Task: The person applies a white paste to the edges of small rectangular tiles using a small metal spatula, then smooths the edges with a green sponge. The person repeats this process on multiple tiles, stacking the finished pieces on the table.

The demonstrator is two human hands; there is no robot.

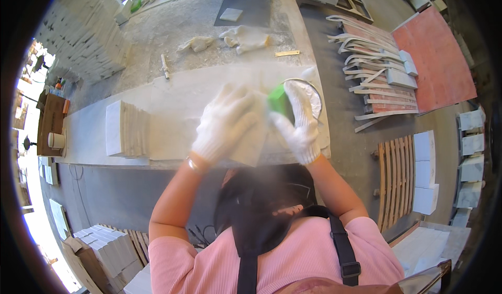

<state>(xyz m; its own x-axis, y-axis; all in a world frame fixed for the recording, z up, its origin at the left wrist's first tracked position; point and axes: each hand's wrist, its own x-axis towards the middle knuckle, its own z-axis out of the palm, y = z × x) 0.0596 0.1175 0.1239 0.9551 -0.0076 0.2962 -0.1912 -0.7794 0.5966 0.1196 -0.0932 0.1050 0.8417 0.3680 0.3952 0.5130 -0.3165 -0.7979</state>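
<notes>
**Gloved hands working a pale tile with a green block**

Just above the centre of the frame, the left hand (pixel 226 120), in a white knit glove, is lying with fingers spread wide over a pale stone tile (pixel 254 143), pressing it and holding it tilted above the bench edge. The right hand (pixel 299 121), also gloved, is closing around a green block (pixel 279 101), which is touching the tile's upper right edge. Fine white dust is hazing the air below both hands.

Just behind the right hand, a round metal bowl (pixel 312 93) of white powder is sitting on the dusty workbench (pixel 172 93). To the left of centre, a row of tiles standing on edge (pixel 127 129) is resting on the same bench. Crumpled spare gloves (pixel 246 38) are lying in the upper middle. At the upper right, curved stone strips (pixel 374 79) are lying on the floor beside a reddish board (pixel 439 64).
</notes>
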